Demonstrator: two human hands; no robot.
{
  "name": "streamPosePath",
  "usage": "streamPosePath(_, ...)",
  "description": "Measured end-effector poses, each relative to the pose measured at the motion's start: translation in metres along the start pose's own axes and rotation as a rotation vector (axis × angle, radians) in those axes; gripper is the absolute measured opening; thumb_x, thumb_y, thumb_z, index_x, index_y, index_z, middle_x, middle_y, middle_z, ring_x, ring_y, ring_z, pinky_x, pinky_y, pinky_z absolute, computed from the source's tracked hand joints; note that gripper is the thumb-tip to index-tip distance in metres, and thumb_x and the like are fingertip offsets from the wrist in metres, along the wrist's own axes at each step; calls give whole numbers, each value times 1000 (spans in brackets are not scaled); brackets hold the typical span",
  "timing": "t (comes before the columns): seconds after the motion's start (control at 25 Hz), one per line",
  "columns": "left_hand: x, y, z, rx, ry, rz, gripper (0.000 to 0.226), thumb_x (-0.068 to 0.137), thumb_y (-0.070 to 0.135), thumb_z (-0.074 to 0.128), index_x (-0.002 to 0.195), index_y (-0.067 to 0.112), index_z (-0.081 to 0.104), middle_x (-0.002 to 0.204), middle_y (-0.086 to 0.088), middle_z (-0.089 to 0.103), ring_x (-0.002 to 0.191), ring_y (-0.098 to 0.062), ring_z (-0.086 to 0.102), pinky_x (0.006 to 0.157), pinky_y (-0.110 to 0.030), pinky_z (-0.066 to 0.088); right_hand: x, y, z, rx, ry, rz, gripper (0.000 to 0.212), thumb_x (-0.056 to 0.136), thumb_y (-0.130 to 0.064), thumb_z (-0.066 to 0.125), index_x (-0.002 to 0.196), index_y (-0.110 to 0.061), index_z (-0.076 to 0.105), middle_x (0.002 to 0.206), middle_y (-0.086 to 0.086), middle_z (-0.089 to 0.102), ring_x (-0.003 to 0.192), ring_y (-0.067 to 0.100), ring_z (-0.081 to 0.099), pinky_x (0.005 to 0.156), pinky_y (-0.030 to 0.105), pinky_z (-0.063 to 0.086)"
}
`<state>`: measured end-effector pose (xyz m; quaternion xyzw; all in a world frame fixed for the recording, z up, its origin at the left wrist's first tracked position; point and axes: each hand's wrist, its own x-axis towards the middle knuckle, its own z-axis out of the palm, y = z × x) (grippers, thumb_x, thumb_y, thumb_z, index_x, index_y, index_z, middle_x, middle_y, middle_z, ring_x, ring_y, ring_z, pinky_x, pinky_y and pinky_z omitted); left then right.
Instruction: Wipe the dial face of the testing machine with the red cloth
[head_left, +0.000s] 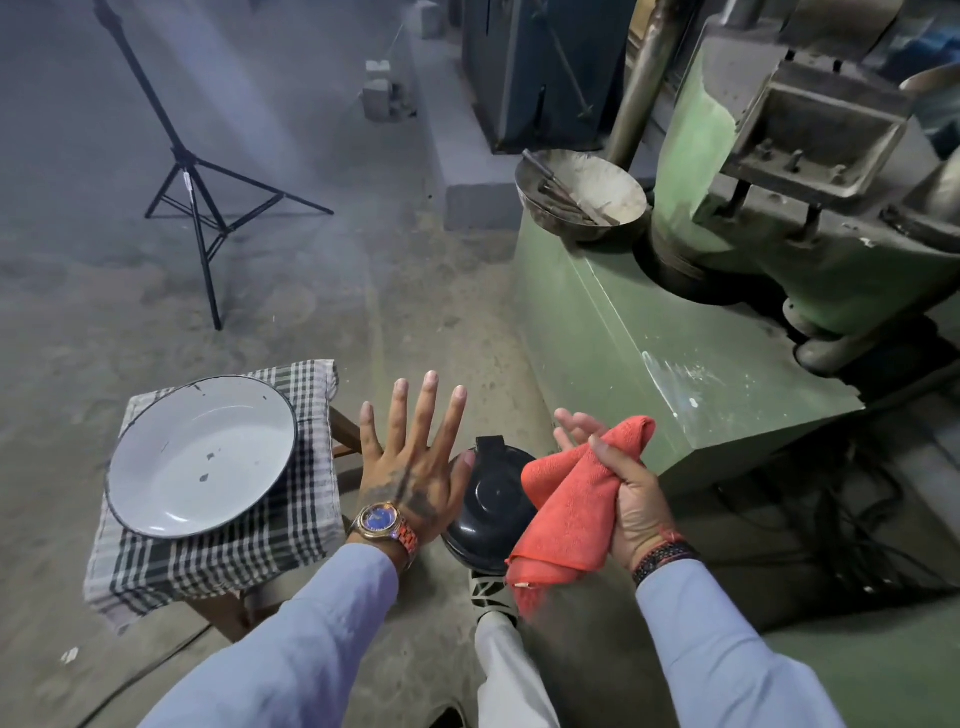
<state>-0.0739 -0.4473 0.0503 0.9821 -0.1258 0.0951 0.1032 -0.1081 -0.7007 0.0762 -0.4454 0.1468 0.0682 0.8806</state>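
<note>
red cloth (574, 506) in right hand (631, 499)

Checked cloth (218, 525) on stool; bowl (202, 457) atop

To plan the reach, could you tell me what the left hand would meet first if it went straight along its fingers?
Probably nothing: the left hand points over bare floor, though depth is unclear.

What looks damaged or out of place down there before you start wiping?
The white enamel bowl on the checked cloth has dark chips in its enamel and sits tilted. A dusty metal pan with rods in it perches at the green machine's corner. No dial face is in view. The right hand holds the red cloth.
</note>
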Motion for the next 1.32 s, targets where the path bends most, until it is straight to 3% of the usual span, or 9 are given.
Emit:
streamPosePath(0.28, 21, -1, 30, 17, -10, 22, 79, 103, 55, 44, 174, 32, 15, 183, -7, 12, 168, -40, 11, 128, -76, 12, 21, 18, -23, -17, 115, -18, 43, 62, -34, 102, 98, -21, 82, 145, 13, 69, 137, 29, 64, 119, 47, 41)
streamPosePath(0.48, 32, -13, 51, 21, -6, 8, 78, 104, 56, 39, 174, 33, 13, 183, -6, 11, 168, -40, 11, 129, -75, 11, 38, 37, -28, 0, 212, -16, 29, 63, -21, 100, 79, -22, 77, 135, 11, 76, 112, 31, 78, 81, 34, 66)
streamPosePath(0.64, 41, -18, 65, 35, 30, 8, 77, 105, 55, 39, 174, 33, 15, 183, -7, 13, 168, -40, 13, 129, -74, 12, 64, 61, -30, -37, 258, 2, 22, 78, -10, 80, 98, -17, 76, 134, 6, 76, 115, 27, 72, 106, 41, 54)
streamPosePath(0.8, 54, -19, 61, 61, 48, 22, 75, 106, 57, 38, 174, 34, 17, 183, -8, 12, 168, -40, 12, 129, -74, 11, 81, 58, -17, -120, 251, -33, 39, 81, -13, 83, 120, -15, 76, 114, -6, 81, 106, 6, 72, 87, 13, 54)
streamPosePath(0.88, 62, -18, 52, 70, 44, 14, 74, 106, 57, 39, 174, 35, 17, 183, -8, 11, 168, -41, 11, 129, -74, 10, 87, 48, -9, -125, 235, -39, 38, 85, -17, 79, 123, -15, 76, 119, -3, 81, 110, 4, 74, 85, 11, 55)
streamPosePath(1.04, 68, -9, 30, 80, 54, 3, 75, 106, 57, 39, 174, 34, 17, 183, -8, 10, 169, -41, 9, 129, -74, 9, 87, 25, 8, -223, 186, -72, 41, 86, -26, 77, 126, -17, 77, 138, 4, 74, 137, 11, 62, 114, 25, 40)
streamPosePath(1.16, 73, -6, 1, 65, 45, 8, 75, 106, 58, 36, 174, 35, 14, 184, -7, 7, 169, -40, 7, 130, -74, 8, 76, 6, 27, -385, 149, -96, 40, 89, -34, 73, 128, -29, 79, 138, -8, 74, 138, 6, 60, 121, 30, 37)
streamPosePath(1.24, 88, -1, -32, 67, 49, -10, 76, 106, 59, 34, 174, 36, 10, 184, -6, 4, 169, -40, 3, 130, -75, 6, 69, -15, 49, -591, 148, -166, 46, 91, -45, 67, 136, -39, 72, 148, -14, 66, 148, 6, 51, 126, 35, 35)
streamPosePath(1.32, 99, 9, -68, 62, 89, 17, 76, 106, 61, 33, 174, 36, 8, 184, -6, 2, 169, -39, 1, 130, -74, 4, 60, -39, 72, -1018, 183, -318, 61, 97, -59, 51, 155, -41, 52, 167, -14, 44, 162, 9, 24, 135, 48, 16)
